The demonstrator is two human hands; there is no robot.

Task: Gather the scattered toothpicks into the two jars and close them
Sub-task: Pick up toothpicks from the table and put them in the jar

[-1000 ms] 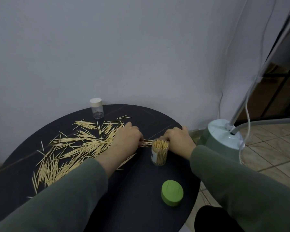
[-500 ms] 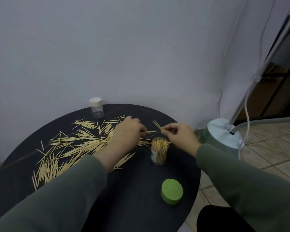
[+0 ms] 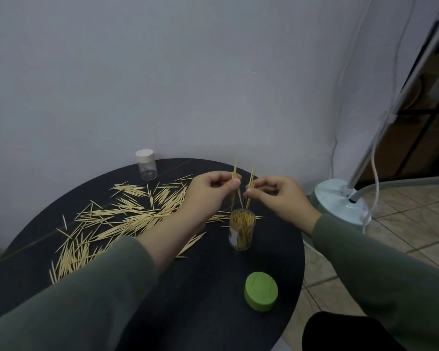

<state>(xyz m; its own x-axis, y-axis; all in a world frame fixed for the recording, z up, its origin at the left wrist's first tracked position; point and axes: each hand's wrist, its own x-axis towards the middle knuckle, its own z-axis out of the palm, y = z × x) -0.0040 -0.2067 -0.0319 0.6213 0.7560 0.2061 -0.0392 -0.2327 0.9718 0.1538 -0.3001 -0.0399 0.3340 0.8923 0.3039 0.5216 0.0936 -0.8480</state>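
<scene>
On the round dark bench [image 3: 213, 312] an open jar [image 3: 241, 230], packed with upright toothpicks, stands near the right edge. Both hands are raised just above its mouth. The left hand [image 3: 203, 196] pinches a few picks [image 3: 235, 173] between thumb and fingertips, its grip closed tight on them; they stand nearly upright with their lower ends pointing down toward the jar. The right hand [image 3: 279, 196] pinches its own small bundle [image 3: 251, 179] the same way, just beside the left one, tilted a little. A wide scatter of loose toothpicks [image 3: 117, 219] lies across the left half of the bench, partly under the left forearm. A green lid [image 3: 261, 295] lies nearer the person, apart from the jar. A second jar [image 3: 146, 164] with a white cap on stands at the far edge near the wall.
</scene>
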